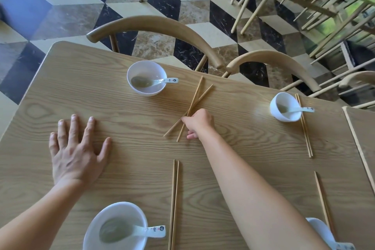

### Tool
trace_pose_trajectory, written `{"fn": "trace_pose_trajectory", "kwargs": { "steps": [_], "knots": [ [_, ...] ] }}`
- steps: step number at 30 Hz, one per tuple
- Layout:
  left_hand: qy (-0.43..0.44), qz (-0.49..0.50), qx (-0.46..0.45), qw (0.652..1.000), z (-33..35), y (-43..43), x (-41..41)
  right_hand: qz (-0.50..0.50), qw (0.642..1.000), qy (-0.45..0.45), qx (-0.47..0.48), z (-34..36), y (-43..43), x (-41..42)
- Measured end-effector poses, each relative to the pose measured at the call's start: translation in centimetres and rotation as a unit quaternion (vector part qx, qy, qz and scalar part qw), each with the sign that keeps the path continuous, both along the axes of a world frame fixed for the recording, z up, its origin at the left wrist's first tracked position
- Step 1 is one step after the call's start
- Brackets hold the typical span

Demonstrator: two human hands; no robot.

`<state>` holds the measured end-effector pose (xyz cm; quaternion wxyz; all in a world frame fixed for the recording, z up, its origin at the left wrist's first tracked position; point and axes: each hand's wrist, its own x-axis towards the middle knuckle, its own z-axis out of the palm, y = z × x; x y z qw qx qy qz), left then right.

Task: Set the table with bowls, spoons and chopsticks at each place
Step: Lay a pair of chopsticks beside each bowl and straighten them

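Chopsticks under handling: the crossed pair (197, 99). Head view. The pair lies in an X on the wooden worktop (129, 134), far ends pointing away from the person. The right hand (199, 123) sits over the near half of the crossed pair, fingers curled and pinching the sticks just nearer than the crossing. The near ends stick out to the left of the knuckles, low against the worktop. The left hand (78, 152) lies flat on the worktop, palm down, fingers straight and spread, holding nothing, well to the left of the right hand.

Beyond the right hand and to its left stands the far bowl (149, 67), white, with the far spoon (154, 81) inside, its handle over the rim towards the crossed pair. To the right of the right hand stands the side bowl (283, 98) with the side spoon (296, 109). The side pair (305, 128) of chopsticks lies straight against that bowl's right side, under the spoon handle.

Nearer the person than the right hand, the near pair (174, 205) lies side by side. Left of it, below the left hand, is the near bowl (121, 208) holding the near spoon (140, 231).

Right of the right forearm, at the frame's lower edge, the corner bowl (320, 229) is partly hidden. The corner chopsticks (323, 201) run up from it; whether they touch it cannot be told.

Two wooden chairs (154, 24) stand beyond the worktop's far edge.
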<state>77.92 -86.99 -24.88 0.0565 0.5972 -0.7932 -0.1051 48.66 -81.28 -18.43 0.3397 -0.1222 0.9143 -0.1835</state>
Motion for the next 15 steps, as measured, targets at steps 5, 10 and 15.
{"fn": "trace_pose_trajectory", "kwargs": {
  "steps": [5, 10, 15],
  "knots": [
    [0.001, 0.002, 0.001, 1.000, 0.1, 0.0, 0.0, 0.002, 0.999, 0.036, -0.019, 0.0, 0.2, 0.4],
    [0.003, 0.001, 0.004, 1.000, 0.2, 0.0, 0.0, -0.014, 0.997, 0.068, -0.033, -0.8, 0.6, 0.5],
    [0.005, 0.003, 0.008, 1.000, 0.3, 0.0, 0.0, -0.035, 0.997, 0.057, -0.047, -1.6, 0.9, 0.5]
  ]
}}
